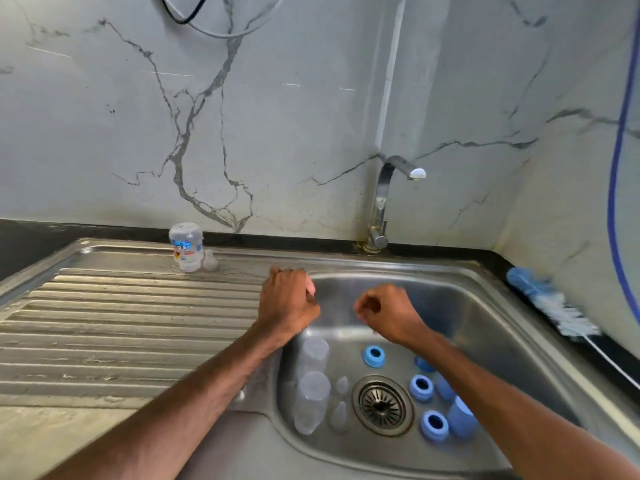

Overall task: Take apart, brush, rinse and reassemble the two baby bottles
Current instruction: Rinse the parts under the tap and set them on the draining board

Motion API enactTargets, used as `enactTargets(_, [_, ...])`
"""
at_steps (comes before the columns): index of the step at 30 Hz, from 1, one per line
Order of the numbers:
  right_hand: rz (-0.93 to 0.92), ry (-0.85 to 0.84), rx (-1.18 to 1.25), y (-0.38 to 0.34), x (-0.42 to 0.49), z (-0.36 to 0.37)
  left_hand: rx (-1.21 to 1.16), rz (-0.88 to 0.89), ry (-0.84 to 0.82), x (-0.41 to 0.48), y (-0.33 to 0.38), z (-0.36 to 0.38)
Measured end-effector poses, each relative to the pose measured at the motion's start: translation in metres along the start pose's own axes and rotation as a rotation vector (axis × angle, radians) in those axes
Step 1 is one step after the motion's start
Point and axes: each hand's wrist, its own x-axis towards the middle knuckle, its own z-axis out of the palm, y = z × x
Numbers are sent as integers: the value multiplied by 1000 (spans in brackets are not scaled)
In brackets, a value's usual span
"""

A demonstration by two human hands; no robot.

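Left hand point(289, 299): fingers curled tight over the sink point(485, 306) rim at 9 o'clock. A pale patch shows at the knuckles, and it cannot be told whether anything is held.
Right hand point(384, 311): fingers curled, thumb near forefinger, above the basin. A pinch on something small cannot be confirmed.
Clear cups point(313, 386): three lie in a row on the basin floor, at 9 o'clock from the drain point(382, 405).
Teats point(342, 384): two clear ones lie just beside the drain, between it and the cups.
Blue rings point(421, 388): three lie loose at 12 to 4 o'clock from the drain.
Blue cups point(462, 417): these sit at 3 o'clock, partly under the right forearm.
Labelled bottle point(186, 247): it stands on the draining board point(138, 323) at 10 o'clock from the left hand, with a teat point(209, 261) touching it.
Brush point(554, 303): it lies on the tabletop point(20, 247), beyond the sink rim at 3 o'clock from the right hand.
Tap point(384, 202): no water is seen running.
Risk, oversight: clear parts blend into the steel, so one could go unbrushed.
Risk, mismatch: loose rings could go on the wrong bottle.
Risk, displacement: a strong tap flow could push the light teats onto the drain.
Risk, tipping: the ridged board gives the labelled bottle poor footing.
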Motion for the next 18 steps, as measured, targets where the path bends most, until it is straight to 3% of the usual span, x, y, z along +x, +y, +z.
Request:
enactTargets(4, [61, -294, -316, 33, 9, 14, 12, 36, -76, -1, 30, 23])
enactTargets(10, [-10, -502, -593, 55, 22, 57, 25, 65, -125, 4, 40, 50])
enactTargets(18, [45, -464, -509, 63, 27, 59, 24, 64, -53, 5, 30, 52])
